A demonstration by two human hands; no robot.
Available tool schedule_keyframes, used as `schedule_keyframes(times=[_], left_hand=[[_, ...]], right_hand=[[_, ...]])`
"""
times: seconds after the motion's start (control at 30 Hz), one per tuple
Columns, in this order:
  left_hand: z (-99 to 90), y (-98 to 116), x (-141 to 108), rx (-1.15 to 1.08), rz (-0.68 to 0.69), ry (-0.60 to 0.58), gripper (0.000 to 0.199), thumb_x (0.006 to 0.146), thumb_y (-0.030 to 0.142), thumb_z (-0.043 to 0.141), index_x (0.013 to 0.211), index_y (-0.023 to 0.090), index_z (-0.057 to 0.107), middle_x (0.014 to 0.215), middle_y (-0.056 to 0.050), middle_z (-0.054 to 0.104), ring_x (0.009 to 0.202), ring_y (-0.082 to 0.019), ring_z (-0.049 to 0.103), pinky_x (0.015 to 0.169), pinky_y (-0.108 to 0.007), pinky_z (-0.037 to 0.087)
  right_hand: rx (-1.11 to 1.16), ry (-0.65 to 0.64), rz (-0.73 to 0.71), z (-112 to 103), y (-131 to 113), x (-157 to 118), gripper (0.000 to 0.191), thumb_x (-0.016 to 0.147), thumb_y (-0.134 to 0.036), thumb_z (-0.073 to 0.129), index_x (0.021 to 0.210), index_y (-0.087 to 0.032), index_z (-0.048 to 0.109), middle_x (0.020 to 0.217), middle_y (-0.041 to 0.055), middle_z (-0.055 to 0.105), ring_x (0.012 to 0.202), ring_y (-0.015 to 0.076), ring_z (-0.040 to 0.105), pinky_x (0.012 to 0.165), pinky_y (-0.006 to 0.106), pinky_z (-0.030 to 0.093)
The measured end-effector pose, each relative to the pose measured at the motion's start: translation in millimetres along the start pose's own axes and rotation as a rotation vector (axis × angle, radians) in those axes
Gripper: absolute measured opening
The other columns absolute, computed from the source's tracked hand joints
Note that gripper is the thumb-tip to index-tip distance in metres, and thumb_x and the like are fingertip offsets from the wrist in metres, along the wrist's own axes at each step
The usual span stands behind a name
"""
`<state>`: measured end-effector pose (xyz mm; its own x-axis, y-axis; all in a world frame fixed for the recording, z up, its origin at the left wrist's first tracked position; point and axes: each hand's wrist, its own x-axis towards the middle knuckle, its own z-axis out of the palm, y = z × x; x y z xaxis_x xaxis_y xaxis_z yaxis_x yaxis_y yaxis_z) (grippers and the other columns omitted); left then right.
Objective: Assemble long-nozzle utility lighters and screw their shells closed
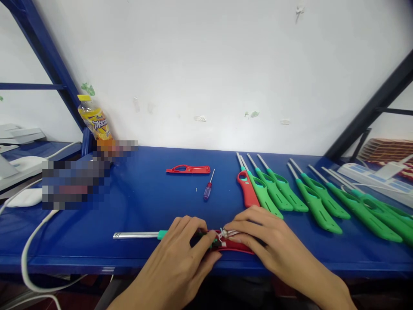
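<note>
An opened red lighter body (238,246) lies near the front edge of the blue table, its metal tube (135,235) pointing left. My left hand (183,254) is closed around its middle, by a green collar and a small black part. The fingers of my right hand (258,234) pinch a small clear and metal piece (227,233) over the red body. Farther back are a red half shell (190,169), a screwdriver (208,186) with a clear and red handle, and a tiny screw (196,189).
Several green lighters (312,202) and one red lighter (248,189) lie at the right. A drink bottle (97,120) stands at the back left. White cables (26,254) hang over the left front edge. A power strip (377,176) is at the far right.
</note>
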<state>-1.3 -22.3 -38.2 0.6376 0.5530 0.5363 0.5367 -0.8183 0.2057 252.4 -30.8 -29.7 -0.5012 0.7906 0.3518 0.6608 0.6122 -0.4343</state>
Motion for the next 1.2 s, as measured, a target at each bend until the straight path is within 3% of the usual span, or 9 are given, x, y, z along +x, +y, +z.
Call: schedule_keyframes(times=[0.5,0.8,1.2], left_hand=[[-1.0,-3.2,1.1,-0.03,0.003,-0.051,0.012,0.107,0.025,0.057,0.116,0.019,0.063,0.1,-0.004,0.066,0.088,-0.024,0.06,0.083,-0.044,0.046],[2.5,-5.4,-0.4,-0.042,-0.015,-0.005,0.018,0.106,0.025,0.06,0.124,0.023,0.062,0.102,-0.002,0.068,0.09,-0.024,0.058,0.091,-0.045,0.044],[3.0,-9.0,1.2,-0.079,-0.022,-0.088,0.019,0.105,0.024,0.061,0.124,0.024,0.06,0.105,-0.003,0.064,0.093,-0.024,0.054,0.088,-0.043,0.039]], right_hand=[[-0.055,-0.034,-0.008,-8.5,-3.5,-5.2,0.039,0.111,-0.016,0.04,0.132,-0.034,0.066,0.121,0.0053,0.063,0.111,0.0202,0.06,0.097,0.038,0.053],[0.037,-0.089,0.09,-6.3,-6.4,-3.0,0.031,0.111,-0.026,0.047,0.132,-0.038,0.066,0.123,0.0011,0.065,0.114,0.0181,0.061,0.1,0.035,0.051],[0.029,-0.055,0.085,-1.5,-8.2,-3.3,0.035,0.11,-0.025,0.05,0.137,-0.037,0.068,0.118,0.0035,0.068,0.106,0.0197,0.065,0.091,0.035,0.055]])
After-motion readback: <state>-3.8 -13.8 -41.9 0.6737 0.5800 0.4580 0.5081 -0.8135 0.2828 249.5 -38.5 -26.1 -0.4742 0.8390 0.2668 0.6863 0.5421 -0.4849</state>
